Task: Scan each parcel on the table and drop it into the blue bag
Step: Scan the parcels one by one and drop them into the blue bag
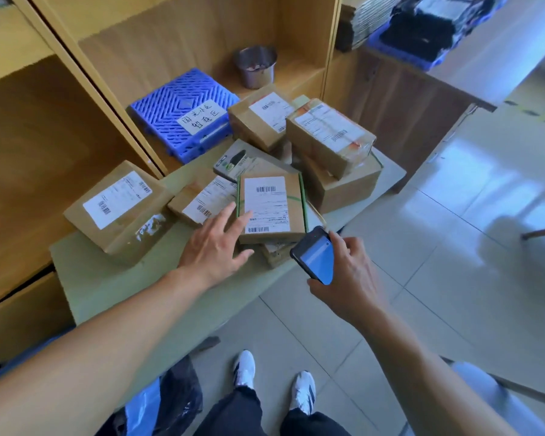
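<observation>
Left hand [216,243] flat, fingers straight on flat cardboard parcel [271,206] at table [107,278] near edge; right hand [350,272] grips phone [316,254], partly finger-hidden. Blue bag [142,407] crumpled, cut off.

bare forearms [114,328], dark trousers [233,413], white trainers [244,368] with dark stripes

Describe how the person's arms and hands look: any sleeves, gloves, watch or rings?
The left hand and the right hand wear no gloves, and no ring shows. The left forearm and the right forearm are uncovered up to the picture's edge: no sleeve, watch or bracelet is visible.
</observation>
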`<action>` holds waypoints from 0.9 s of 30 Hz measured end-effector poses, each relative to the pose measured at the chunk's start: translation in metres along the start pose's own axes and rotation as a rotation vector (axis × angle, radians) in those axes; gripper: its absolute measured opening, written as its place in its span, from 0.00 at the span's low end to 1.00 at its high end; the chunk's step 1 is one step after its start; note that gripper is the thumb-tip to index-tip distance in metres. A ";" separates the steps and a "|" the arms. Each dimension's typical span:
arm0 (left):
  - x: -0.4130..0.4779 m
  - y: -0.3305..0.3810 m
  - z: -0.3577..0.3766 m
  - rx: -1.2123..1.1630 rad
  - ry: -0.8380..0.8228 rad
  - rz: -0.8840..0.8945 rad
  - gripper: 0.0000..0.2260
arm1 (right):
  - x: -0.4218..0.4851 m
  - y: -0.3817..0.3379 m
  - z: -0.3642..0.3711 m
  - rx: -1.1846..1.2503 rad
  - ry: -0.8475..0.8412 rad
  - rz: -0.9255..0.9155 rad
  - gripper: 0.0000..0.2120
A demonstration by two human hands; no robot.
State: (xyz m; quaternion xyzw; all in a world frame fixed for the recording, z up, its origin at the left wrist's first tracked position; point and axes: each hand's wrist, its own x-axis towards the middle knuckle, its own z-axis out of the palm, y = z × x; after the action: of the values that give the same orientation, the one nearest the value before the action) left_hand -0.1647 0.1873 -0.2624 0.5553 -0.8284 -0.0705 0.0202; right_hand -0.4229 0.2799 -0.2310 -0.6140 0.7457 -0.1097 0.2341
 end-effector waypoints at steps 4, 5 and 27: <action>0.027 -0.003 0.026 0.051 -0.076 0.078 0.42 | 0.013 0.002 0.010 -0.007 -0.012 0.053 0.45; 0.032 -0.006 0.032 0.078 -0.097 0.109 0.43 | 0.016 0.001 0.014 0.000 -0.015 0.064 0.45; 0.043 -0.039 0.028 0.059 0.160 0.379 0.31 | 0.023 -0.022 0.010 -0.003 -0.004 0.068 0.47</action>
State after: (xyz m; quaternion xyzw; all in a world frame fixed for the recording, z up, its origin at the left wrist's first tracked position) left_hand -0.1483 0.1360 -0.2979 0.3936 -0.9156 0.0031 0.0824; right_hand -0.4019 0.2543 -0.2347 -0.5889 0.7658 -0.0992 0.2385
